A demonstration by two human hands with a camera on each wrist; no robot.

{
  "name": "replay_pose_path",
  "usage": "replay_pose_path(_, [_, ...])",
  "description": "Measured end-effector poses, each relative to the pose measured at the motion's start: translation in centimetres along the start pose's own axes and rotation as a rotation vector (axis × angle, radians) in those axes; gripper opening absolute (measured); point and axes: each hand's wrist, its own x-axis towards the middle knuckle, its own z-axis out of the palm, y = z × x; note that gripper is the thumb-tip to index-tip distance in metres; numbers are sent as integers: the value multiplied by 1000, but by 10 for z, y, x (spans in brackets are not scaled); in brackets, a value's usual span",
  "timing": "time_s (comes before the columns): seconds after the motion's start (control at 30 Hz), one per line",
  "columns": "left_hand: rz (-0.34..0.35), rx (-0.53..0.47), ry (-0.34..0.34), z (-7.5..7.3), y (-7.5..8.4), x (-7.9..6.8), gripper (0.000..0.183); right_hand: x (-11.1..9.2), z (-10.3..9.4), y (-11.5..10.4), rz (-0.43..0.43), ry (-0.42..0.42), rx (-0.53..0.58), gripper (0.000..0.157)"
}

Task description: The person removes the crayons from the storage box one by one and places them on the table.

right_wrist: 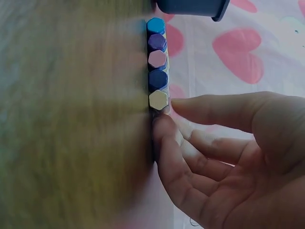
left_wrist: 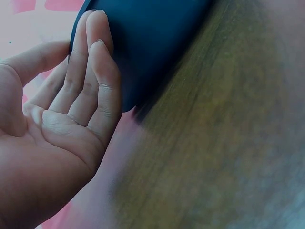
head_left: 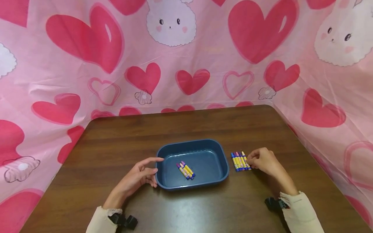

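A dark blue rectangular tray (head_left: 214,161) stands on the table with several crayons (head_left: 185,170) lying inside. My left hand (head_left: 140,174) holds its left wall, with one fingertip over the rim; other fingers lie along the outside in the left wrist view. To the right of the tray, a row of crayons (head_left: 238,160) in yellow wrappers lies side by side. In the right wrist view their hexagonal ends are light blue, purple, pink, dark blue and cream. My right hand (head_left: 263,161) pinches the cream crayon (right_wrist: 158,100) at the row's end between thumb and index finger.
The brown wooden table (head_left: 186,213) has its far edge against a pink cloth (head_left: 215,51) printed with hearts and rabbits. The cloth hangs around the sides as well. A black wrist camera (head_left: 129,221) sits on the left wrist, and another camera (head_left: 274,204) on the right.
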Motion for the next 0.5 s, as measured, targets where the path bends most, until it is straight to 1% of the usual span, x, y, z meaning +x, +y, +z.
replay_pose_path(0.2, [-4,-3,6,0,0,-1,47,-1,0,0,-28,-19,25,16])
replay_pose_path(0.33, [-3,2,9,1,0,-1,47,-1,0,2,-28,-30,37,17])
replay_pose_path(0.5, [-1,5,7,1,0,0,46,-2,1,4,-22,-23,43,14])
